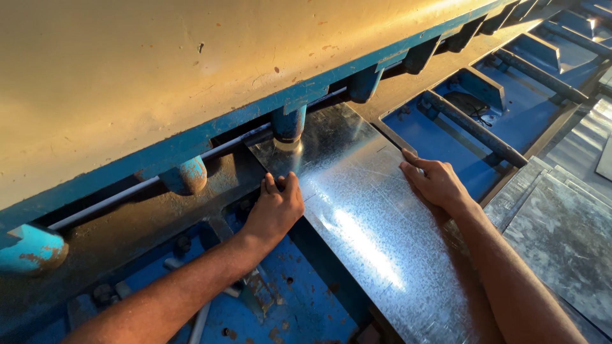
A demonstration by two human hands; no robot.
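Lying between both flat, open hands, the galvanized sheet [357, 223] is pressed at its edges by the left hand [275, 209] and right hand [437, 181].

One shiny galvanized steel sheet [357, 216] lies under the long cream and blue shearing machine [191, 70]. Two hands rest on that sheet: the left hand [275, 210] at its left edge, the right hand [437, 181] at its right edge. At least four blue cylindrical hold-down clamps [288, 124] show along the machine's lower edge above the sheet. Right of the sheet lies one stack of dull grey metal sheets [561, 229].
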